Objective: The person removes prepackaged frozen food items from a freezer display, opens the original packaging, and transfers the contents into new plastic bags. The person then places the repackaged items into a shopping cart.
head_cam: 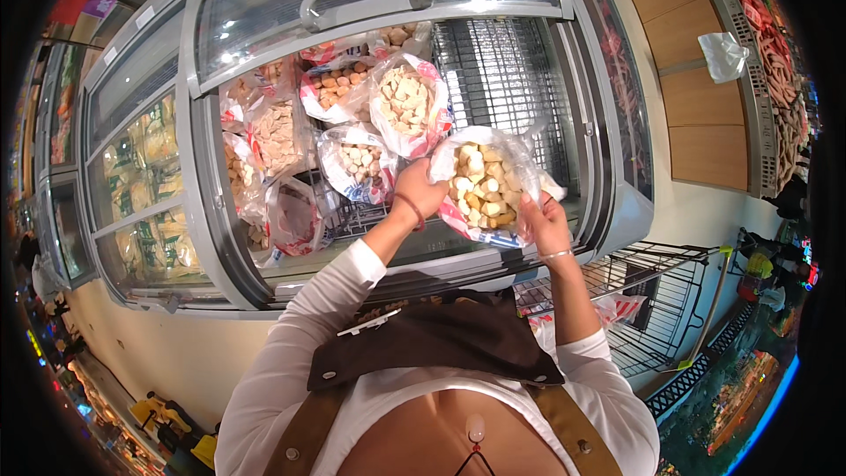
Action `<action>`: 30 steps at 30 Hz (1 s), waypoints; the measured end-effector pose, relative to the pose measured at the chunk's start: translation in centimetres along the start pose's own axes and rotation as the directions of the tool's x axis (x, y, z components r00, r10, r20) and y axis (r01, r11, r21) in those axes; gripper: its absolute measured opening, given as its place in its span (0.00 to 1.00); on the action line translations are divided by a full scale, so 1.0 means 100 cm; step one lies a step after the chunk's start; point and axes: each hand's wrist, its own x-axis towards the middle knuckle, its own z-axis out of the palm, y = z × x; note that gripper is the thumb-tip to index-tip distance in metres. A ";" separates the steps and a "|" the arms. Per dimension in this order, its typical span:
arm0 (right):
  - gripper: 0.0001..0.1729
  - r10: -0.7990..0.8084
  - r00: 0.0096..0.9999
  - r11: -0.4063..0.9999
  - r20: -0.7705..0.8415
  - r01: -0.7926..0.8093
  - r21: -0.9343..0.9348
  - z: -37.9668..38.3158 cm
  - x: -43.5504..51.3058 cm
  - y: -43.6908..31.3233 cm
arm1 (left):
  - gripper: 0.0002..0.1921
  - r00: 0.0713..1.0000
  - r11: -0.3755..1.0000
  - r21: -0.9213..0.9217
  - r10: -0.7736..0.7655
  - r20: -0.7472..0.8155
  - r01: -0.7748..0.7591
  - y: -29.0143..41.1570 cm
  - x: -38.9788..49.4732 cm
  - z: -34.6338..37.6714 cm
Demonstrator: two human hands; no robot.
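Note:
Between my hands is an open clear plastic bag (486, 188) with red and blue print, full of pale yellow frozen chunks. My left hand (423, 188) grips its left rim, and my right hand (543, 219) pinches the right edge. It is held over the front of an open chest freezer (370, 248). Just behind my left hand sits an opened bag of beige flat pieces (404, 99). A bag of small round whitish balls (360, 162) lies to its left. Farther back is a bag of orange-brown balls (337, 84).
More bags (276, 135) crowd the freezer's left side, with a crumpled, mostly see-through bag (294, 215) at front left. A wire rack (492, 73) shows at right. The sliding glass lid (383, 6) covers the back. A wire shopping cart (654, 304) stands at right.

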 end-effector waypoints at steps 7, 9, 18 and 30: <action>0.05 -0.138 0.990 0.990 -0.009 0.138 -0.004 0.099 -0.021 0.034 | 0.12 0.958 0.927 -0.373 -0.066 -0.279 -0.045 0.018 -0.069 -0.106; 0.02 -0.030 1.000 0.998 -0.007 0.030 -0.055 0.083 -0.009 0.051 | 0.11 0.897 0.968 0.204 -0.041 -0.440 0.144 0.032 -0.075 -0.100; 0.09 -0.372 0.905 0.853 0.208 0.421 -0.309 0.093 -0.026 0.035 | 0.16 0.928 0.992 -0.121 -0.083 -0.363 0.042 -0.004 -0.117 -0.073; 0.01 -0.001 0.969 0.995 0.248 0.026 -0.097 0.065 -0.019 0.036 | 0.17 0.875 0.983 -0.160 -0.157 -0.458 0.093 -0.001 -0.126 -0.098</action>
